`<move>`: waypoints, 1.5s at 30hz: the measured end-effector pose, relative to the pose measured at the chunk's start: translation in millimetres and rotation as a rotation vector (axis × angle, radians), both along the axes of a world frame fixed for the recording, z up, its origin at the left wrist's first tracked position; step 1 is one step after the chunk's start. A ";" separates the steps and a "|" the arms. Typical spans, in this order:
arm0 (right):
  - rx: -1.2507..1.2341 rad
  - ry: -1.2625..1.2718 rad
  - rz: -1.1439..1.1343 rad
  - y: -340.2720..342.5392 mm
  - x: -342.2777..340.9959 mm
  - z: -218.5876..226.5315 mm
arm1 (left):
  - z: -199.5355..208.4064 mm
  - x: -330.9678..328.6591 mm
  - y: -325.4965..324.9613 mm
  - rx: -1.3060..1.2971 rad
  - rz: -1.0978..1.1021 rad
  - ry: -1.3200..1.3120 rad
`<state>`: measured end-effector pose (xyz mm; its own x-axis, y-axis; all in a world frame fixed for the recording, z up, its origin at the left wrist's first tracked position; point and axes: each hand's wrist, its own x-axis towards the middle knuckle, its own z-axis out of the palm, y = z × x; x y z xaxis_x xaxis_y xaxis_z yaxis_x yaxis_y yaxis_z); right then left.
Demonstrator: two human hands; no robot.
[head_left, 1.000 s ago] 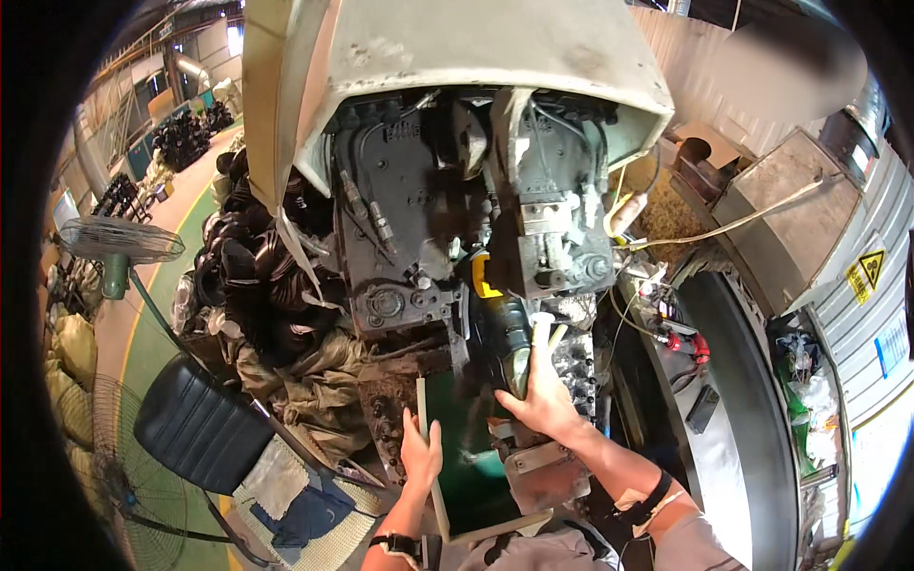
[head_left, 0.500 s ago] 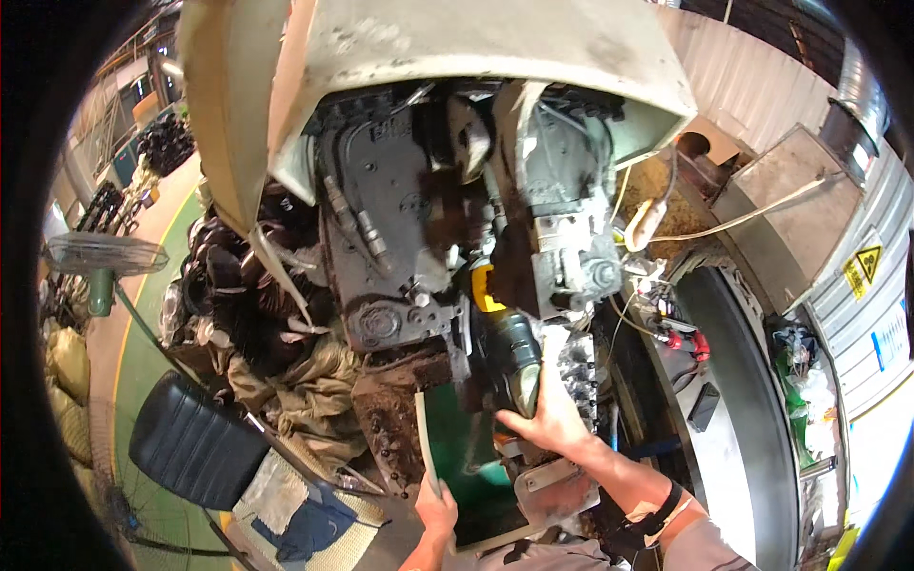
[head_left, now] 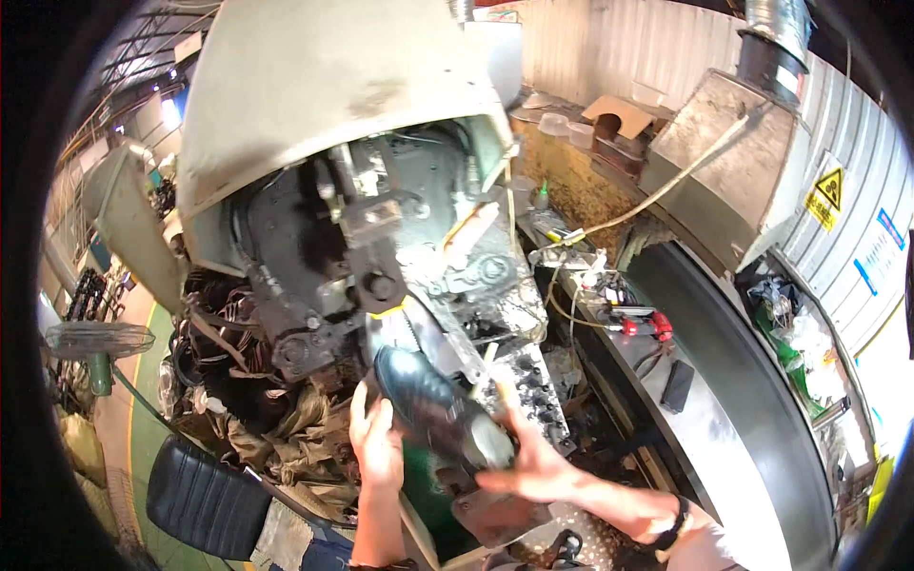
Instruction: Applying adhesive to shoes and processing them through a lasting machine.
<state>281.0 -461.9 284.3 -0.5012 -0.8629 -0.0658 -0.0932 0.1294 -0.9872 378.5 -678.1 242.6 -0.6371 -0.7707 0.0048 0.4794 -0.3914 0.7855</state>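
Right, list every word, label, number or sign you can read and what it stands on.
Corrugated wall: yellow warning sign, black triangle pictogram; lettering below too blurred to read.
Same wall: white notice with blue strips; too small to read.
Black shoe: no readable text.

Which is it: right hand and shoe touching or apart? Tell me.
Touching: head view shows the right hand clasping the shoe at its near end.
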 end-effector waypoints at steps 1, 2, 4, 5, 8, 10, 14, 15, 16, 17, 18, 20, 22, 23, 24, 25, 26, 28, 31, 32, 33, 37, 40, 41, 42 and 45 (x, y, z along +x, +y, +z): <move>-0.096 0.255 -0.090 38.5 8.3 -23.2 | 22.2 -16.5 19.2 0.082 -0.178 0.140; -0.120 0.441 -0.135 73.2 16.1 -30.8 | 32.5 -28.2 46.9 -0.062 -0.235 0.008; -0.090 0.627 -0.195 131.0 32.4 -53.2 | 27.1 -46.4 96.6 -0.131 -0.257 -0.025; -0.147 0.628 -0.241 157.0 35.1 -65.3 | 26.8 -53.8 120.7 -0.154 -0.297 -0.034; -0.251 0.534 -0.203 245.9 25.9 -84.2 | 25.5 -86.3 186.1 0.085 -0.353 -0.089; -0.350 0.602 -0.524 280.0 20.2 -93.4 | 4.6 -120.5 243.5 0.134 -0.423 -0.147; -0.397 -0.218 -1.135 380.4 -5.1 -89.9 | -87.2 -186.1 343.7 0.160 -0.801 -0.423; -0.534 -0.529 -1.268 414.5 -12.6 -104.3 | -130.5 -198.3 350.7 0.087 -1.010 -0.496; -0.604 -0.643 -1.416 454.2 -18.0 -125.6 | -134.0 -198.2 373.1 -0.300 -1.092 -0.511; -0.668 -0.748 -1.542 505.0 -20.8 -148.1 | -133.4 -193.6 396.0 -0.684 -1.136 -0.494; -0.324 -0.489 -1.751 563.7 -17.5 -177.2 | -140.7 -189.4 399.5 -1.001 -1.109 -0.453; 0.205 -0.318 -1.884 675.3 -3.7 -190.1 | -127.2 -175.5 401.9 -1.445 -1.013 -0.464; -0.100 -0.432 -1.868 782.8 16.5 -199.1 | -166.9 -154.8 365.1 -1.342 -0.985 -0.551; -0.459 -0.574 -1.868 804.4 23.3 -190.7 | -161.2 -145.3 357.4 -1.342 -1.013 -0.727; -0.463 -0.413 -1.922 869.6 52.0 -215.8 | -179.6 -140.8 352.7 -1.380 -0.998 -0.718; -0.362 -0.445 -1.984 939.6 93.6 -236.3 | -192.5 -150.2 353.9 -1.385 -1.124 -0.846; -0.031 -0.398 -2.390 936.9 86.1 -247.2 | -176.3 -151.6 350.0 -1.374 -1.142 -0.942; -0.096 -0.133 -2.665 977.7 120.0 -274.7 | -165.4 -172.2 354.6 -1.341 -1.206 -0.981; 0.965 -0.071 -2.594 998.4 132.6 -311.5 | -173.2 -232.6 368.5 -1.309 -1.101 -0.851; 1.104 0.106 -2.455 970.9 101.4 -319.9 | -160.5 -252.1 371.4 -1.357 -1.019 -0.746; 1.042 -0.051 -2.418 926.4 48.6 -320.7 | -149.5 -270.2 368.4 -1.403 -0.917 -0.656; 0.724 0.256 -1.663 730.5 -41.5 -305.1 | -139.4 -368.9 438.1 -1.465 -1.009 -0.476; 1.120 0.405 -1.002 572.7 -79.9 -285.8 | -153.6 -404.6 492.8 -1.505 -1.154 -0.199; 0.985 0.493 -0.906 542.9 -79.5 -231.5 | -161.6 -400.6 497.7 -1.508 -1.208 -0.122; 0.751 0.583 -0.975 550.4 -69.5 -267.1 | -160.8 -396.0 513.1 -1.527 -1.278 -0.099; 0.905 0.307 -0.897 564.8 -78.5 -296.2 | -142.9 -368.4 521.7 -1.443 -1.390 -0.024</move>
